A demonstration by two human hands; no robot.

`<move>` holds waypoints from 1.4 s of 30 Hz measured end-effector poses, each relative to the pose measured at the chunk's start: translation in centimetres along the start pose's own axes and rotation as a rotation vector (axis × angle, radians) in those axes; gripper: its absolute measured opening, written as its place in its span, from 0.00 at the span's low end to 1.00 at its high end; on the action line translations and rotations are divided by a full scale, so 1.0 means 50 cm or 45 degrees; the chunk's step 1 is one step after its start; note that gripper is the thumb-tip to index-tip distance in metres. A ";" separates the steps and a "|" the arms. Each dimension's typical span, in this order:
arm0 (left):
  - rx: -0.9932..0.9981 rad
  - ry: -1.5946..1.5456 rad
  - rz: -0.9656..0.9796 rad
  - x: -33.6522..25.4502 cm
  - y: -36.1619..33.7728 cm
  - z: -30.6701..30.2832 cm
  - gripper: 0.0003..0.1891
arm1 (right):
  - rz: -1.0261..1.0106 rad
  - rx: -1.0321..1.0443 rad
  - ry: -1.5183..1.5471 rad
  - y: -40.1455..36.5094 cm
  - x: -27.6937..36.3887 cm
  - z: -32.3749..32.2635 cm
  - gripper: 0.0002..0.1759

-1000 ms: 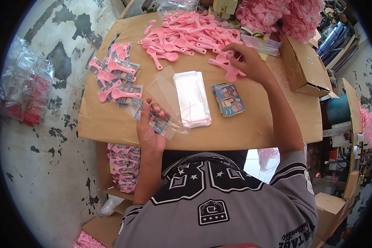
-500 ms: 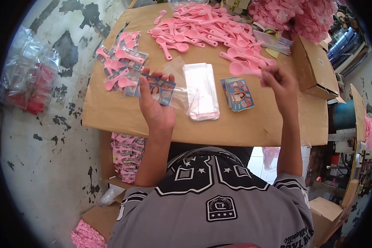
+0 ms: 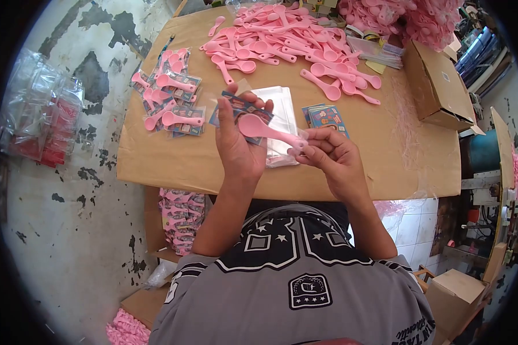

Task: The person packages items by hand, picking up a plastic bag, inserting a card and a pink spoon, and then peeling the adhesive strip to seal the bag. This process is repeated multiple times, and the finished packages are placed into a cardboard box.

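– What is shown in the head view?
– A spoon (image 3: pixel 275 134) is held between the two hands. Its handle end is pinched by the fingers of the right hand (image 3: pixel 335 161); its bowl is brought over the left hand (image 3: pixel 240 150), whose fingers are closed on a card (image 3: pixel 243 107).
– Is the spoon inside a bag?
– That cannot be told. Some clear film (image 3: pixel 294 152) is seen at the right fingertips, but whether the spoon is covered by it is not shown.
– Which step seems to be in hand?
– The spoon is apparently being matched to the card. For the next move, a steady left clasp and careful lining-up by the right fingers would be called for.
– And around them?
– Just beyond the right fingers, a card stack (image 3: pixel 330 118) is set on the table (image 3: pixel 385 149). Bags (image 3: pixel 284 102) are stacked between the hands, packs (image 3: pixel 182 118) are spread left of the left fingers, and a spoon heap (image 3: pixel 276 37) is piled farther beyond.
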State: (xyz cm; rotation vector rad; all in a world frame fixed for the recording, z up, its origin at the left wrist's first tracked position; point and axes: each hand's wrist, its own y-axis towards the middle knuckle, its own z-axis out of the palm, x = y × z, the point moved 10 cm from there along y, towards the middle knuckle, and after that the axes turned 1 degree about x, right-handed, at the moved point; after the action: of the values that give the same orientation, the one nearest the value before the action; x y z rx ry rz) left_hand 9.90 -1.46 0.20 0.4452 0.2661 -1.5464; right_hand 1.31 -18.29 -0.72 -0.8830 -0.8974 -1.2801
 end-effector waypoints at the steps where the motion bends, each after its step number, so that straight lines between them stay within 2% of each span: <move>1: 0.011 -0.020 -0.044 0.011 -0.004 0.004 0.23 | -0.007 -0.001 -0.016 0.001 -0.005 0.002 0.13; 5: 0.022 -0.019 -0.213 0.059 -0.030 0.023 0.23 | -0.202 -0.115 -0.355 0.014 -0.001 0.002 0.15; 8: 0.064 -0.044 -0.332 0.082 -0.045 0.033 0.22 | -0.333 -0.151 -0.311 0.026 -0.010 -0.006 0.20; 11: 0.110 -0.049 -0.415 0.094 -0.047 0.022 0.22 | -0.358 -0.238 -0.551 0.021 0.002 -0.014 0.26; 14: 0.100 -0.034 -0.463 0.090 -0.039 0.013 0.22 | -0.706 -0.237 -0.883 -0.008 0.089 0.034 0.31; 17: 0.075 0.004 -0.481 0.074 -0.025 0.013 0.23 | -0.898 -0.047 -1.306 -0.020 0.115 0.047 0.37; 20: 0.101 0.015 -0.548 0.065 -0.022 0.032 0.24 | -0.917 -0.143 -1.630 -0.013 0.140 0.034 0.37; 26: 0.178 0.014 -0.806 0.129 -0.055 0.051 0.27 | -1.252 0.016 -1.623 -0.009 0.168 0.102 0.26; 28: 0.204 -0.017 -0.867 0.144 -0.062 0.053 0.29 | -1.217 0.032 -1.476 -0.004 0.172 0.094 0.20; 30: 0.146 0.159 -0.790 0.117 -0.053 0.037 0.31 | -1.164 0.012 -1.343 -0.006 0.188 0.083 0.18; 33: 0.212 0.501 -0.583 0.081 -0.036 0.021 0.34 | -0.781 0.070 -0.825 0.011 0.163 0.021 0.17; 34: 0.262 0.622 -0.495 0.071 -0.032 0.024 0.35 | -0.660 0.002 -0.721 0.015 0.150 0.005 0.18; 35: 0.304 0.518 -0.550 0.074 -0.041 0.038 0.32 | -0.541 -0.064 -0.617 0.019 0.134 -0.004 0.19; 36: 0.377 0.630 -0.555 0.078 -0.048 0.044 0.30 | -0.422 -0.128 -0.512 0.023 0.117 -0.017 0.21; 37: 0.449 0.742 -0.556 0.083 -0.056 0.047 0.29 | -0.376 -0.073 -0.612 0.029 0.099 -0.022 0.28; 38: 0.517 0.854 -0.554 0.085 -0.063 0.054 0.28 | -0.299 -0.075 -0.541 0.029 0.078 -0.030 0.29; 40: 0.420 0.893 -0.497 0.087 -0.065 0.050 0.26 | -0.143 -0.067 -0.395 0.024 0.040 -0.026 0.30; 42: 0.368 0.962 -0.481 0.090 -0.066 0.030 0.26 | -0.175 -0.157 -0.529 0.020 0.042 -0.034 0.32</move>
State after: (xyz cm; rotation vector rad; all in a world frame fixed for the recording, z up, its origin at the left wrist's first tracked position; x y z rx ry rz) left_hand 6.54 -6.06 -0.81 1.2669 0.7453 -1.7333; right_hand 2.58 -20.58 0.47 -1.2297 -1.2308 -1.3022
